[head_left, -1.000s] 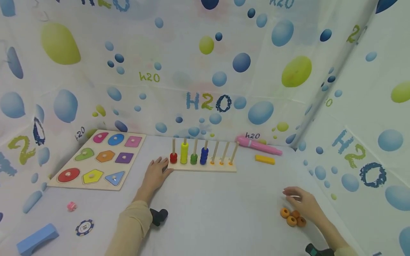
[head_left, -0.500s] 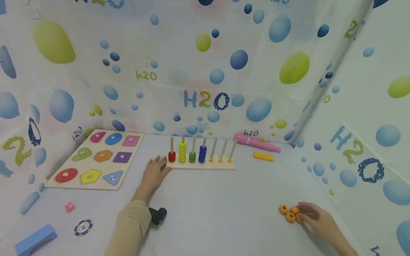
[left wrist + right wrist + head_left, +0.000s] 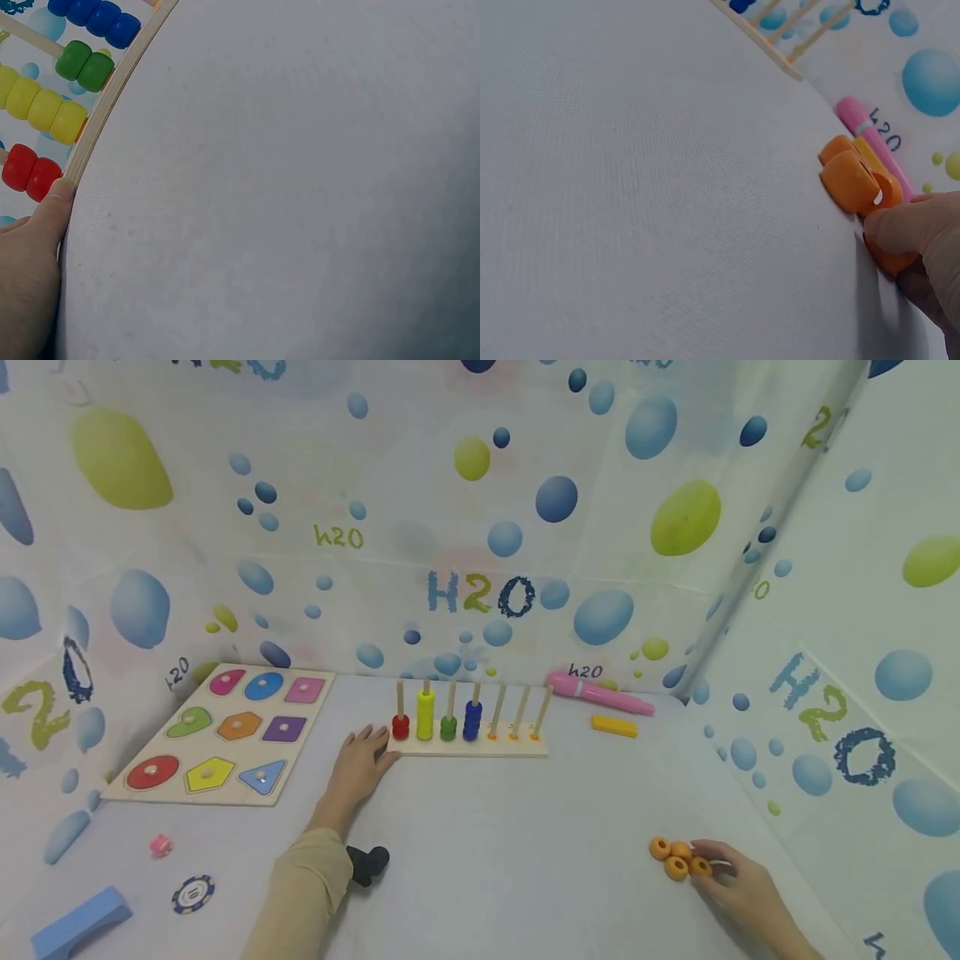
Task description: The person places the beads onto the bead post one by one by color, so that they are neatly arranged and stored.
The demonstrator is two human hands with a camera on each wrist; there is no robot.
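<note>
My left hand holds the left end of a wooden bead-counting stand, its thumb along the front edge. In the left wrist view the left thumb lies close to the red beads. The stand bears red, yellow, green and blue beads on upright pegs; three pegs at its right have only a thin orange ring at the base. At the right of the table my right hand pinches an orange bead between thumb and fingers. Other orange beads lie against it; in the right wrist view the hand partly hides the pinched bead.
A wooden shape puzzle lies at the left. Nearer stand a pink piece, a poker chip and a blue arched block. A pink pen-like object and a yellow block lie at the back right.
My right hand has come down from above the orange beads to their right side and now pinches one. The left hand stays at the stand. The head view has shifted slightly.
</note>
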